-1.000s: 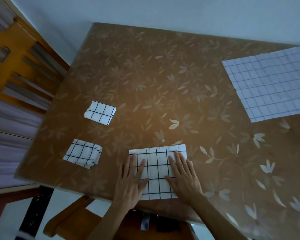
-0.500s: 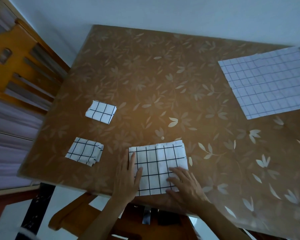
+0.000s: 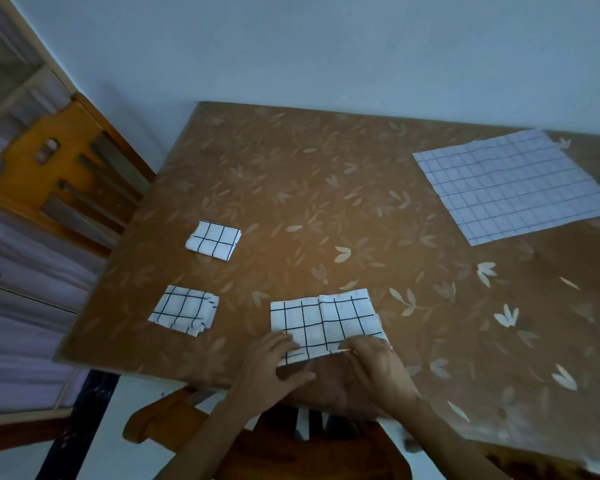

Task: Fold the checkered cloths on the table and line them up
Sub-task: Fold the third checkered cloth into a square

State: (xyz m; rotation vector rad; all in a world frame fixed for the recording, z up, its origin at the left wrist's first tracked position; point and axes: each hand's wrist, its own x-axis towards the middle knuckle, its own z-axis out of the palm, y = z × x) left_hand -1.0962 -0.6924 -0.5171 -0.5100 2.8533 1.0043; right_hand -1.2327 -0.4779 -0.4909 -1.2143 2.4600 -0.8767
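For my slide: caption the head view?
Left hand and right hand grip the near edge of a checkered cloth; two folded cloths lie left, unfolded cloth far right.

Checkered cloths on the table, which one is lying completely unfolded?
The large fine-grid cloth at the far right, spread flat. The two left ones, far square and near square, are folded small; the middle cloth is partly folded.

My left hand (image 3: 270, 363) and right hand (image 3: 378, 368) sit side by side, fingers (image 3: 286, 342) curled, pinching the near edge of the white black-checked cloth (image 3: 326, 318).
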